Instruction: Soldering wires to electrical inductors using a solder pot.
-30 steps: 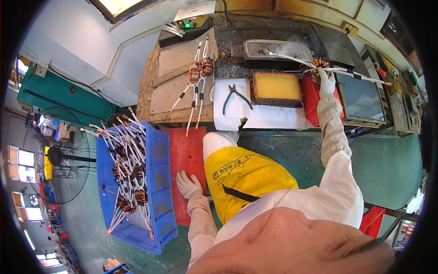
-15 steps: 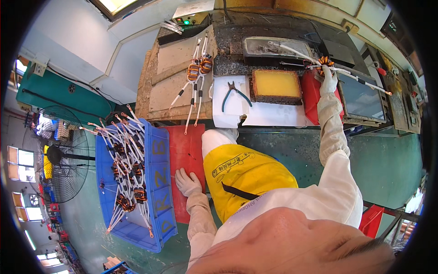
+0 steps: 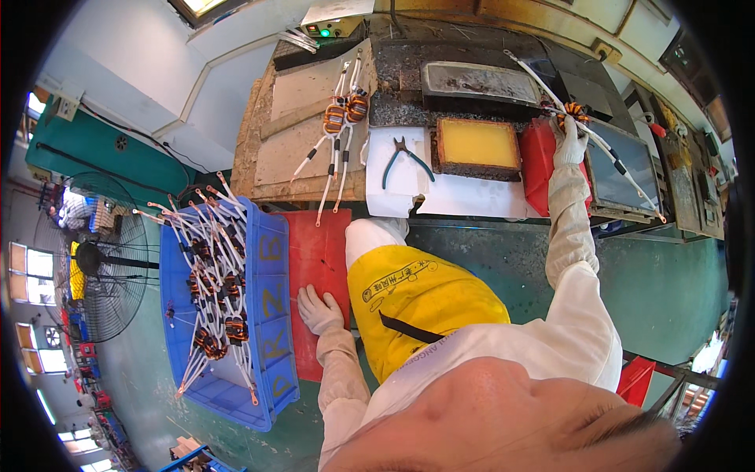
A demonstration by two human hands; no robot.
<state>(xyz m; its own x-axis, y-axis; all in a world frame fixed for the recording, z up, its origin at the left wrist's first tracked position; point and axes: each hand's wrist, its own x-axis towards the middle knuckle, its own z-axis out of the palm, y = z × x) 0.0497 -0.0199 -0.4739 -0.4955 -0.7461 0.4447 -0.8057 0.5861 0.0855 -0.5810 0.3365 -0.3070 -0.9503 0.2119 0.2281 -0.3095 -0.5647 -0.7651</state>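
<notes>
My right hand [image 3: 569, 149], gloved in white, is closed on a toroidal coil [image 3: 575, 112] wound in copper-coloured wire. White sleeved leads with black bands and bare metal ends stretch from the coil, one up to the left, another down to the right. Beneath that hand stands a red bin [image 3: 538, 177]. Left of it is the rectangular metal pot [image 3: 481, 79] with a dull grey surface. My left hand [image 3: 320, 312], gloved too, lies with fingers apart on a red board [image 3: 321, 244], holding nothing. Beside it a blue crate [image 3: 277, 315] contains several similar coils.
Two finished-looking coils [image 3: 344, 114] rest on the bench's left part. Pliers [image 3: 404, 157] with dark green handles lie open on white paper [image 3: 472, 200], near a tray of yellow material [image 3: 478, 143]. A control box [image 3: 330, 30] with a green light stands behind. A fan [image 3: 93, 258] stands at far left.
The coil in my right hand has turned: its left lead has swung up away from above the metal pot, and its right lead has dipped. My left hand stays on the red board.
</notes>
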